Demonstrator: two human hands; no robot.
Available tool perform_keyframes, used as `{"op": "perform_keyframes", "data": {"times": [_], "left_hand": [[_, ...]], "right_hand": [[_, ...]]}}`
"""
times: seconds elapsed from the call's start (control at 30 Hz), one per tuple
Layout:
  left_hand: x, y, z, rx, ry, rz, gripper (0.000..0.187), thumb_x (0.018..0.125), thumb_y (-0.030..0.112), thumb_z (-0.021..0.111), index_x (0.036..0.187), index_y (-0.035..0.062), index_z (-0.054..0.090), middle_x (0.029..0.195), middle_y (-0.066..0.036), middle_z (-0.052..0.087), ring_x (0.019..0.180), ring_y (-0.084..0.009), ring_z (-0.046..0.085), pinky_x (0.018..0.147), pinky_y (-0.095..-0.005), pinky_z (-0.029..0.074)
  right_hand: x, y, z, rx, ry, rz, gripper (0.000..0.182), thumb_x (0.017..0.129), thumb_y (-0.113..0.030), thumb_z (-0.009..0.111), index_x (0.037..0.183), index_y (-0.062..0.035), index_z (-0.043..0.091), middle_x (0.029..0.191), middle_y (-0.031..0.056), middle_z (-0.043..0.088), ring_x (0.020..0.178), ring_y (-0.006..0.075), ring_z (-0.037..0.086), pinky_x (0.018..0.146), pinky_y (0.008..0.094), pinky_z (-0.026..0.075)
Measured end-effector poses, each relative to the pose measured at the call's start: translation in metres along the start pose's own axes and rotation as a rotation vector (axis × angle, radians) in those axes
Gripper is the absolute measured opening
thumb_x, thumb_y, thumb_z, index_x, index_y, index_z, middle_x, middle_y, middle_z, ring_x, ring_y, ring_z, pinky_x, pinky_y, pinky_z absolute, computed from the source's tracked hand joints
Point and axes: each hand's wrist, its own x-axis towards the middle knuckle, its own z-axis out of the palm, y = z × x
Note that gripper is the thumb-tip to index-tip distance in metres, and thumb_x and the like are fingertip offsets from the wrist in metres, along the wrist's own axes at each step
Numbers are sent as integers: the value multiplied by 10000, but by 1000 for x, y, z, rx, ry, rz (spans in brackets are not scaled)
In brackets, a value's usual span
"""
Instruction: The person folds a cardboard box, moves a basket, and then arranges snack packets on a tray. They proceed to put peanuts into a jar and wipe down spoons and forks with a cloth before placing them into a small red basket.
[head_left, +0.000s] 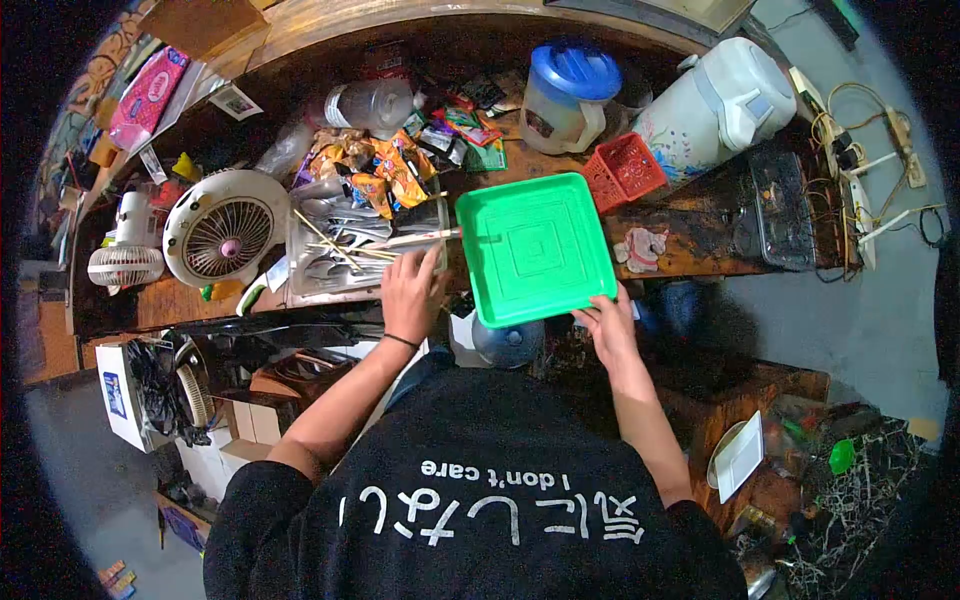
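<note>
green plastic fills the middle of the head view: a square green tray (538, 248) with stepped ridges, lying flat over the edge of the wooden counter (690, 235). i take the tray as my landmark.

my right hand (606, 325) is at the tray's near corner, fingers closed on its rim, thumb side up. my left hand (410, 290) is just off the tray's other side, wrapped around a bunch of chopsticks (425, 240) whose tips reach to the tray's edge. the two hands are well apart, one each side of the tray.

beyond my left hand, away from the tray, sits a clear cutlery bin (335, 255) full of metal spoons, with more sticks lying across it. past that is a small white fan (225, 225) lying face up. behind the tray are snack packets (385, 165), a blue-lidded jug (565, 95), a red basket (625, 168) touching the tray's far corner, and a white thermos pot (715, 105).

as i judge it, doing this well means holding the tray level with my right hand so nothing slides, keeping the sticks bunched and parallel rather than fanned, and setting them down flat inside the raised rim. i'd keep the tray clear of the red basket, since a nudge there could tip it.
</note>
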Motion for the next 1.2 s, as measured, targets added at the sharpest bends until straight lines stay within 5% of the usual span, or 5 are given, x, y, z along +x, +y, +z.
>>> {"op": "perform_keyframes", "data": {"times": [0.4,0.6,0.7,0.97,1.2], "left_hand": [[-13,-27,-2,116,-66,145,366,800,221,670,1125,83,574,924,-91,560,896,-277,545,770,-394,421],[-9,-19,-21,-104,40,-3,332,789,176,694,1079,51,592,962,-128,578,922,-312,553,819,-400,438],[13,-24,-39,-143,183,-86,276,802,133,688,1045,30,606,964,-143,583,925,-319,562,819,-400,452],[76,-84,-53,-8,200,-94,436,769,80,672,1192,112,571,1180,-129,546,1099,-332,505,927,-428,418],[84,-117,-49,21,51,-35,444,725,117,720,1147,142,585,1218,-97,531,1132,-325,487,913,-424,418]], "right_hand": [[29,23,27,-122,-46,-109,482,899,-36,565,1340,-31,372,1093,125,575,859,261,647,727,382,583],[34,19,34,-747,152,-296,541,861,-112,636,1336,-17,396,751,116,613,773,176,669,612,331,529],[28,9,46,-790,212,-654,482,867,-149,634,1290,-33,432,642,62,559,578,153,542,550,316,430],[30,-37,195,-745,-280,-871,187,810,-209,685,890,-41,676,805,112,658,732,234,633,656,340,481],[44,-27,275,-1078,-256,-848,532,701,-345,778,1094,-16,633,905,143,693,850,317,665,772,397,505]]}}
